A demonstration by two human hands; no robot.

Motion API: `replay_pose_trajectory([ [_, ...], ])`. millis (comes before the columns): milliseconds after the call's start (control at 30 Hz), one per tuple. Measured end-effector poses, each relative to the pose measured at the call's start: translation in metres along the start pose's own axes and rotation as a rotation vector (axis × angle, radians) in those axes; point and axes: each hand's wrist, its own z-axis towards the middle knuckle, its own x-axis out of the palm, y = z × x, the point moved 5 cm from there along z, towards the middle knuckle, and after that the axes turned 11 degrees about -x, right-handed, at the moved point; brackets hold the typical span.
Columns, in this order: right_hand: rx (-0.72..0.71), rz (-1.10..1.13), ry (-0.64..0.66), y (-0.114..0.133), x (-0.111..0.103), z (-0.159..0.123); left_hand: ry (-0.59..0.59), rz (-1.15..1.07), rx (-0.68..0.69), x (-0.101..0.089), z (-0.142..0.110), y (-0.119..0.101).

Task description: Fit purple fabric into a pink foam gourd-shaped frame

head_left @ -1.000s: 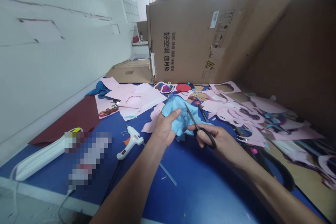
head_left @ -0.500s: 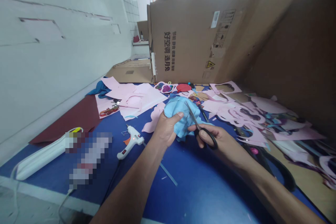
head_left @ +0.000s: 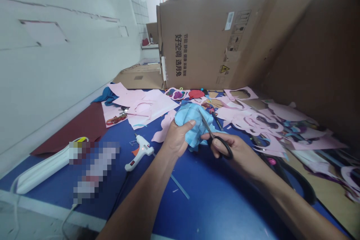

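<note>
Head | left hand (head_left: 176, 139) grips blue cloth (head_left: 191, 123) | right hand (head_left: 232, 149): scissors (head_left: 213, 138), barely shifted

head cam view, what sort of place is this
Probably a makeshift craft workshop: pink paper cutouts are strewn over a blue-topped table, with a hot glue gun, scissors on blue cloth, and flattened cardboard boxes propped behind.

A blocky pixelated patch (head_left: 95, 168) hides an object on the blue table (head_left: 197, 210); crumpled light-blue cloth (head_left: 191, 125) hides most fingers of the left hand (head_left: 177, 140).
</note>
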Motion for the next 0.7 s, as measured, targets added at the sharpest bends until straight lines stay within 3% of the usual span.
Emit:
replay_pose_trajectory([
  [367,0.033,-0.035,0.001,0.0012,0.0003,-0.0001,-0.028,-0.043,-0.012,0.0001,0.001,-0.0017],
  [700,0.098,-0.12,0.043,0.003,0.0059,0.0015,-0.183,-0.054,0.032,-0.0071,0.0011,-0.0034],
])
